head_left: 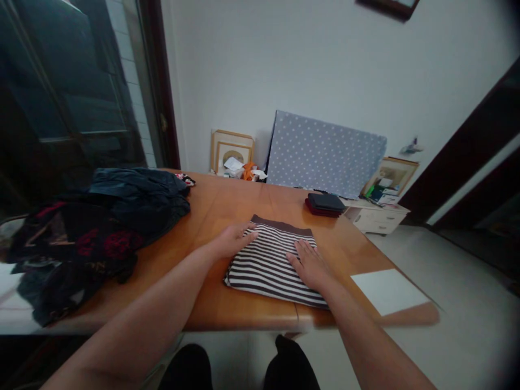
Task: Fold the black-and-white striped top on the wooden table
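Note:
A folded garment (pixel 272 262) with dark brown and white stripes and a plain brown band along its far edge lies flat on the wooden table in front of me. My left hand (pixel 234 239) rests at its upper left edge, fingers stretched over the cloth. Flat on the right part of the stripes lies my right hand (pixel 309 264), its fingers extended and the thumb apart. Neither hand grips the fabric as far as I can see.
Dark clothes (pixel 134 206) are heaped on the left of the wooden table (pixel 227 197). Toward the back right sits a small stack of folded dark items (pixel 325 203). A white sheet (pixel 390 291) lies near the right edge. Behind stands a dotted grey cloth-covered panel (pixel 325 154).

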Motion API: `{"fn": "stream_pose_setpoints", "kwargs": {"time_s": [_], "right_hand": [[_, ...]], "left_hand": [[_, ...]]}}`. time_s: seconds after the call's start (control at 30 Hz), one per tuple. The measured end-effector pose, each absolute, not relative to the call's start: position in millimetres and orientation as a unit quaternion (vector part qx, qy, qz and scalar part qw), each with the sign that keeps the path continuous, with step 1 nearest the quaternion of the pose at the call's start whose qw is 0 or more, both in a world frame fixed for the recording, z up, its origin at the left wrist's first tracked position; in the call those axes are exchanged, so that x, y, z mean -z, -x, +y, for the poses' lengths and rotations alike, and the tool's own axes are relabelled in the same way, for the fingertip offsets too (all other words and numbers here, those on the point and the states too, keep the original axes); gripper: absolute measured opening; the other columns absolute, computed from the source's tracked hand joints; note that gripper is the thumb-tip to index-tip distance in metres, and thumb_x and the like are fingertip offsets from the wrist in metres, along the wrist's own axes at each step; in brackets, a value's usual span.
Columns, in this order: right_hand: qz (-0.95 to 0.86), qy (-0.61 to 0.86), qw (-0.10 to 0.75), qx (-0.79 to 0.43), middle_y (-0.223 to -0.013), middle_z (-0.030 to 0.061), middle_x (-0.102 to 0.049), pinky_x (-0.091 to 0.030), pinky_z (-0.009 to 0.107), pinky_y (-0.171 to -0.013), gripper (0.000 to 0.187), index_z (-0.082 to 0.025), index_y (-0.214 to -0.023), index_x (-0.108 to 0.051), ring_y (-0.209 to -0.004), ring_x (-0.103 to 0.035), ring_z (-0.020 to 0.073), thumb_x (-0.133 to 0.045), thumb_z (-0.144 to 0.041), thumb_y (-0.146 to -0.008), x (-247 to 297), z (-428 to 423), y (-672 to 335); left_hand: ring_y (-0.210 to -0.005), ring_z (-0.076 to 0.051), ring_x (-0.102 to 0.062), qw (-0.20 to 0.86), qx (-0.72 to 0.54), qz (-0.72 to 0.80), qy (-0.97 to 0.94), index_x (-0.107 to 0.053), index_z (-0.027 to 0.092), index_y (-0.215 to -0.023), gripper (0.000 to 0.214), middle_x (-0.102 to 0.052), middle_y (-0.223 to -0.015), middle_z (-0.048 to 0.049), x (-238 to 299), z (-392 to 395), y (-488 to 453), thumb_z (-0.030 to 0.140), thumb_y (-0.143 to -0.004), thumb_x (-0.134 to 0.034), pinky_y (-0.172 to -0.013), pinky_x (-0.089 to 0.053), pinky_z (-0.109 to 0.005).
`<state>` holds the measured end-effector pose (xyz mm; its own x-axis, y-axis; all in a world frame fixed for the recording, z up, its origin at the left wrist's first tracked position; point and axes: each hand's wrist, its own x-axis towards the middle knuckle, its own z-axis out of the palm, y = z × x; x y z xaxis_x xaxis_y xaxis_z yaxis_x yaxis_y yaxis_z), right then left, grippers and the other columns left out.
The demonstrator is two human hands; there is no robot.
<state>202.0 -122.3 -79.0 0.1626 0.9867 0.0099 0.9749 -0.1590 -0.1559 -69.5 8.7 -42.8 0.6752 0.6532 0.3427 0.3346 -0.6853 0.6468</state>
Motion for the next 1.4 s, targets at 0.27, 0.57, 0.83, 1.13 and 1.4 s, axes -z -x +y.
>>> {"fn": "stream_pose_setpoints", "kwargs": {"time_s": [0.27, 0.57, 0.83, 1.13, 1.4], "right_hand": [[-0.645, 0.754, 0.1, -0.073, -0.162, 0.0113, -0.023, -0.01, 0.043, -0.122, 0.078, -0.012, -0.155, -0.029, -0.151, -0.013, 0.0242, -0.026, -0.064, -0.097, 74, -121, -203], [-0.568, 0.756, 0.325, -0.018, -0.132, 0.0075, -0.063, -0.041, 0.032, -0.106, 0.05, -0.019, -0.13, -0.06, -0.122, -0.057, 0.0207, -0.035, -0.046, -0.096, 66, -200, -246], [-0.591, 0.764, 0.256, -0.016, -0.135, 0.006, -0.06, -0.035, 0.034, -0.112, 0.052, -0.02, -0.134, -0.057, -0.127, -0.051, 0.0219, -0.05, -0.029, -0.083, 79, -263, -244], [-0.665, 0.684, 0.301, -0.025, -0.148, 0.0055, -0.049, -0.036, 0.043, -0.112, 0.047, -0.029, -0.132, -0.062, -0.135, -0.045, 0.0239, -0.053, -0.026, -0.086, 87, -270, -232], [-0.673, 0.645, 0.362, -0.007, -0.137, 0.0053, -0.06, -0.041, 0.049, -0.109, 0.035, -0.031, -0.121, -0.068, -0.127, -0.053, 0.0264, -0.054, -0.026, -0.089, 98, -262, -238]], "left_hand": [[-0.107, -0.023, -0.065, 0.248, -0.23, 0.254, -0.906, -0.069, 0.02, -0.117, 0.039, -0.072, -0.115, -0.0064, 3, -12, 63, 0.044, -0.091, -0.053, -0.096, -0.048, -0.035], [-0.123, -0.022, -0.056, 0.172, -0.216, 0.209, -0.938, -0.065, 0.023, -0.121, 0.035, -0.066, -0.127, -0.0057, 18, -89, 90, 0.04, -0.094, -0.051, -0.111, -0.04, -0.037], [-0.142, -0.026, -0.038, 0.138, -0.143, 0.254, -0.947, -0.054, 0.027, -0.138, 0.05, -0.047, -0.151, -0.0044, 39, -119, 97, 0.041, -0.089, -0.056, -0.12, -0.028, -0.045], [-0.141, -0.026, -0.039, 0.105, -0.147, 0.275, -0.944, -0.056, 0.027, -0.133, 0.046, -0.05, -0.148, -0.0049, 43, -124, 94, 0.034, -0.088, -0.057, -0.119, -0.028, -0.044], [-0.134, -0.026, -0.045, 0.066, -0.138, 0.267, -0.952, -0.055, 0.024, -0.132, 0.046, -0.054, -0.141, -0.0077, 34, -130, 86, 0.036, -0.088, -0.059, -0.116, -0.032, -0.043]]}}
